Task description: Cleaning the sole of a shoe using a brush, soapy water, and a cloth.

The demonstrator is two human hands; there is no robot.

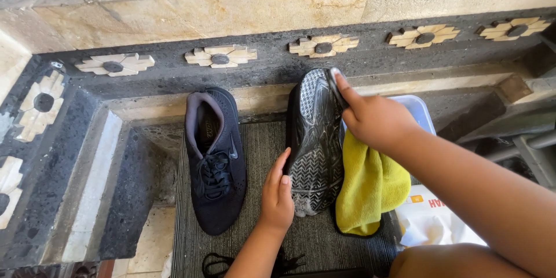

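Note:
A black shoe (pixel 313 139) lies sole-up on a dark grey mat (pixel 260 237). My left hand (pixel 278 194) holds the shoe by its near left edge. My right hand (pixel 373 119) grips a yellow cloth (pixel 370 188) and presses one finger on the far end of the sole. The cloth hangs down beside the shoe on its right. A second black shoe (pixel 215 159) lies upright to the left, its opening facing up, apart from both hands.
A loose black lace (pixel 217 263) lies at the mat's near edge. A pale plastic tub (pixel 418 110) and a white packet (pixel 431 220) sit at the right. A stone ledge with flower-shaped inlays (pixel 324 45) borders the back and left.

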